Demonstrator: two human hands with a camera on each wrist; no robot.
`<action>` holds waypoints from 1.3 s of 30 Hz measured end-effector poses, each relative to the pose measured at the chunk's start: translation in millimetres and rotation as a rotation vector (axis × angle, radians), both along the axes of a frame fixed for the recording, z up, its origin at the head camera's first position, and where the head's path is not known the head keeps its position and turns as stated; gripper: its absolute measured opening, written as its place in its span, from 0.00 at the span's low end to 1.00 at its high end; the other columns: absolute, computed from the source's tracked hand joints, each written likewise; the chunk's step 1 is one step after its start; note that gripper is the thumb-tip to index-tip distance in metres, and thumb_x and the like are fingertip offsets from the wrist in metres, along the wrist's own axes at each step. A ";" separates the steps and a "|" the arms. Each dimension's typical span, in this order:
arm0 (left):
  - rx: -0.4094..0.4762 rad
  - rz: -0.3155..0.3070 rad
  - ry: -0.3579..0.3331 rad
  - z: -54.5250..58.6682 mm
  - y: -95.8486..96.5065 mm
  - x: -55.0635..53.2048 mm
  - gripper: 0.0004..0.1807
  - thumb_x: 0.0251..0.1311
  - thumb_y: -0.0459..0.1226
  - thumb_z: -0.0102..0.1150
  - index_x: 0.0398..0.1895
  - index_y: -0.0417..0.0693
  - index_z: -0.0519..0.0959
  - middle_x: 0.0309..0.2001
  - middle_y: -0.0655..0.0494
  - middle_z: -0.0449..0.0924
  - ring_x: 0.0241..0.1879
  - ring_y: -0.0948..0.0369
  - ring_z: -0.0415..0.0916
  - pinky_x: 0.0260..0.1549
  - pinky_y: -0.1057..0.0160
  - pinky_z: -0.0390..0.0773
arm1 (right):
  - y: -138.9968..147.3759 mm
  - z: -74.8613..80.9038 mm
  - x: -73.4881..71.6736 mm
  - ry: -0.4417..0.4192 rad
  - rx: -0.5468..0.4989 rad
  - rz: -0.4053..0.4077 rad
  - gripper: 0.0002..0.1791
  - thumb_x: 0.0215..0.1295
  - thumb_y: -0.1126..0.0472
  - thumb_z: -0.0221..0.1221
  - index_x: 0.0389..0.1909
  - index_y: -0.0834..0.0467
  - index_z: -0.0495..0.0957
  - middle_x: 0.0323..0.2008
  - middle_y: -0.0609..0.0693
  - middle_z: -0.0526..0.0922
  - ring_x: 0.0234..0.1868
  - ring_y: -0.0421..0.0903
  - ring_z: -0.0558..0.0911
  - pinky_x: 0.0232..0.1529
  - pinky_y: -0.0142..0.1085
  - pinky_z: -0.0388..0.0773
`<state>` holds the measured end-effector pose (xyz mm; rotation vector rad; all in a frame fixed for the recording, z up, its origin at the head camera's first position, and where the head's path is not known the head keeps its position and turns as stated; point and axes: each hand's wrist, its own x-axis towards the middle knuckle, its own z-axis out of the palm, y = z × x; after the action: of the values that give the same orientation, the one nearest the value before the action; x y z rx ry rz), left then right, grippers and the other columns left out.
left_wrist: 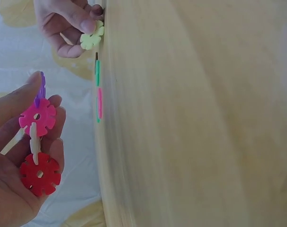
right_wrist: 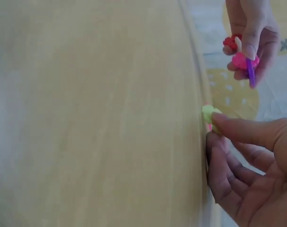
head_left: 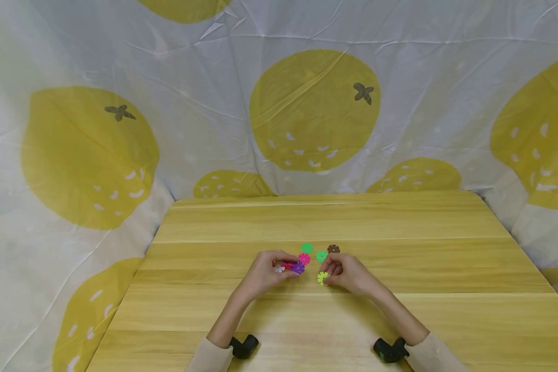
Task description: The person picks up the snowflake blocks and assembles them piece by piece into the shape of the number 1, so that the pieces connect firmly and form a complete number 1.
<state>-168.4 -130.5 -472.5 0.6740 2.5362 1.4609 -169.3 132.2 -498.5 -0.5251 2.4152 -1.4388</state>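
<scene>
My left hand point(head_left: 268, 269) holds a short chain of notched plastic discs joined at their slots. In the left wrist view the chain runs from a red disc point(left_wrist: 40, 174) through a white disc point(left_wrist: 34, 142) and a pink disc point(left_wrist: 38, 117) to a purple disc point(left_wrist: 41, 90) near the thumb. Between thumb and fingertips, my right hand point(head_left: 351, 274) pinches a single yellow-green disc point(head_left: 323, 278). That disc is apart from the chain, a little to the right of the purple end. Both hands are above the table.
Just beyond the hands lie loose discs on the wooden table point(head_left: 214, 222): two green ones point(head_left: 307, 248), a pink disc point(head_left: 304, 259) and a brown disc point(head_left: 333, 249). A lemon-patterned cloth point(head_left: 204, 103) hangs behind the table's far edge.
</scene>
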 end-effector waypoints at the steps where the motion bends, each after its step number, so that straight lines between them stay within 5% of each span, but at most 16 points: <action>1: 0.001 -0.001 0.000 -0.1 -0.1 -0.2 0.13 0.59 0.36 0.75 0.47 0.45 0.89 0.46 0.50 0.90 0.47 0.55 0.87 0.44 0.64 0.85 | 1.3 -0.1 -0.5 -0.009 -0.014 0.004 0.09 0.61 0.72 0.70 0.40 0.64 0.81 0.32 0.54 0.79 0.32 0.43 0.78 0.33 0.28 0.78; 9: -0.005 0.010 0.004 2.8 1.0 -0.4 0.13 0.59 0.35 0.75 0.47 0.45 0.89 0.46 0.50 0.91 0.47 0.56 0.87 0.45 0.63 0.85 | 4.8 4.7 -1.2 -0.122 -0.196 0.031 0.10 0.71 0.73 0.61 0.50 0.71 0.79 0.35 0.65 0.81 0.33 0.54 0.88 0.36 0.40 0.88; 20: 0.015 -0.006 0.019 8.1 9.7 -4.4 0.14 0.59 0.36 0.75 0.48 0.45 0.90 0.46 0.49 0.90 0.46 0.55 0.87 0.40 0.69 0.84 | 6.0 13.7 0.1 0.018 -0.172 -0.046 0.14 0.69 0.66 0.66 0.54 0.63 0.85 0.40 0.61 0.86 0.38 0.53 0.88 0.39 0.41 0.87; 26: 0.031 -0.008 0.015 11.8 15.2 -4.8 0.14 0.58 0.36 0.76 0.47 0.44 0.89 0.45 0.49 0.91 0.45 0.56 0.87 0.40 0.71 0.83 | 6.8 14.8 2.2 -0.003 -0.261 -0.048 0.17 0.70 0.71 0.62 0.58 0.68 0.81 0.41 0.65 0.86 0.43 0.62 0.89 0.45 0.46 0.88; 39: 0.051 -0.025 0.021 13.1 19.2 -5.2 0.13 0.58 0.34 0.75 0.47 0.42 0.89 0.44 0.49 0.91 0.43 0.57 0.87 0.37 0.71 0.83 | 1.0 18.1 7.0 0.071 -0.319 -0.074 0.12 0.68 0.71 0.65 0.51 0.64 0.84 0.39 0.64 0.88 0.38 0.63 0.89 0.43 0.51 0.87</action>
<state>-173.6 -111.3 -459.4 0.7300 2.5041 1.5233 -162.3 133.2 -480.4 -0.5702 2.2893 -1.8825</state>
